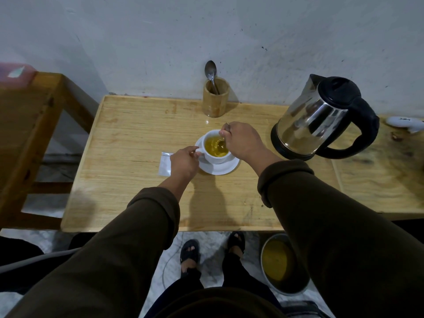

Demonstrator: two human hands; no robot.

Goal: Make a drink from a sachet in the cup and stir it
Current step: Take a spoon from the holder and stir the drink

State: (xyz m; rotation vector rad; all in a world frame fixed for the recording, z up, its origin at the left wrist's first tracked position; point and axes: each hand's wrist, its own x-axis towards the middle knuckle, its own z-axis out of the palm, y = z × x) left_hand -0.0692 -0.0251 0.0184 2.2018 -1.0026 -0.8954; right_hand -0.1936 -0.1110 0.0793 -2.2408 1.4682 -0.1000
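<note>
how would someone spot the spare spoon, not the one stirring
Follow the wooden table to its back edge against the wall. A round wooden holder stands there, left of the kettle. The spare spoon sticks up from it, bowl uppermost, untouched.

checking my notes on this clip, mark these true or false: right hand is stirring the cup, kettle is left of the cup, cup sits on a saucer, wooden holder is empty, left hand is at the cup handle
1. The right hand holds a spoon in the cup: true.
2. The kettle is left of the cup: false, it stands to the right.
3. The cup sits on a saucer: true.
4. The wooden holder is empty: false, it holds a second spoon.
5. The left hand is at the cup handle: true.
</note>
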